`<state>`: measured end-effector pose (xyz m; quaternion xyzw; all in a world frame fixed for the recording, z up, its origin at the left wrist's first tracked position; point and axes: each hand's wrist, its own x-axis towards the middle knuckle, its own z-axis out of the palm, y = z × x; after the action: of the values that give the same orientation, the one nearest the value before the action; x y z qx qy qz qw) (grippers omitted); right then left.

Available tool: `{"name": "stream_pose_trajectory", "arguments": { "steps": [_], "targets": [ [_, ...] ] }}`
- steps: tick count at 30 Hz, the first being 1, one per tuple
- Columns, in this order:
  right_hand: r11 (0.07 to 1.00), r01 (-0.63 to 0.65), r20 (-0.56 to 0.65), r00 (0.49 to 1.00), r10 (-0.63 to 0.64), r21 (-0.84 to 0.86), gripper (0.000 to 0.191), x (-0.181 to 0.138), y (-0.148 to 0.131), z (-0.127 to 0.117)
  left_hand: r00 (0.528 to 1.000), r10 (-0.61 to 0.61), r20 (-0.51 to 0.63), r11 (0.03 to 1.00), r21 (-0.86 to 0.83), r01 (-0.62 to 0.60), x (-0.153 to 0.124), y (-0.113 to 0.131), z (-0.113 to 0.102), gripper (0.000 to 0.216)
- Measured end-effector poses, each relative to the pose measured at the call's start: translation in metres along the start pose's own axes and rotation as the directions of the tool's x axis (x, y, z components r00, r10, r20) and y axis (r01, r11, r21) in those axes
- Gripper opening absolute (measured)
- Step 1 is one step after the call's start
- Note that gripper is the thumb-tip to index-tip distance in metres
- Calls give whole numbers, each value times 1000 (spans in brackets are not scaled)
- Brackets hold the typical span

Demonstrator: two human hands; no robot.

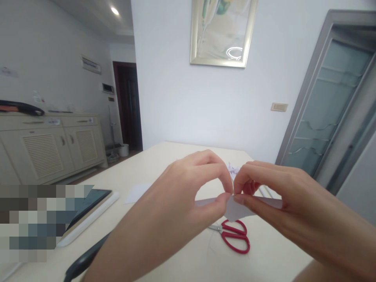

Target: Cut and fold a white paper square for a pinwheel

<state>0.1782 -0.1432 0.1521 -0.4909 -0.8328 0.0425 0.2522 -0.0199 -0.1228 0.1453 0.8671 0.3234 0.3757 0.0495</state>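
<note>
A piece of white paper (239,209) hangs above the table between my two hands. My left hand (202,180) pinches its top edge with thumb and forefinger. Close against it, my right hand (258,186) pinches the same edge, so the fingertips of both hands nearly meet. Whether something small is also between the fingertips I cannot tell. Below the paper lie scissors (235,236) with red handles, their blades partly hidden by my left hand. Crumpled white paper (233,169) shows behind the fingers.
On the cream table (264,256), a flat white sheet (136,194) lies left of my hands. A tablet-like device (91,205) and a black-handled object (86,254) are further left. The wall with a framed picture (221,33) stands behind the table.
</note>
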Motion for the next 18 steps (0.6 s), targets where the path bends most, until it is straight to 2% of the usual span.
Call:
{"name": "stream_pose_trajectory", "arguments": {
  "steps": [8, 18],
  "targets": [
    [999, 6, -106, 994, -2, 38, 12, 1, -4, -2, 1000, 2, -11, 999, -44, -2, 5, -3, 2, 13],
    [998, 8, -252, 968, 9, 65, 13, 3, -5, -3, 997, -72, -26, 991, -111, 68, 11, -13, 3, 11]
  ]
}}
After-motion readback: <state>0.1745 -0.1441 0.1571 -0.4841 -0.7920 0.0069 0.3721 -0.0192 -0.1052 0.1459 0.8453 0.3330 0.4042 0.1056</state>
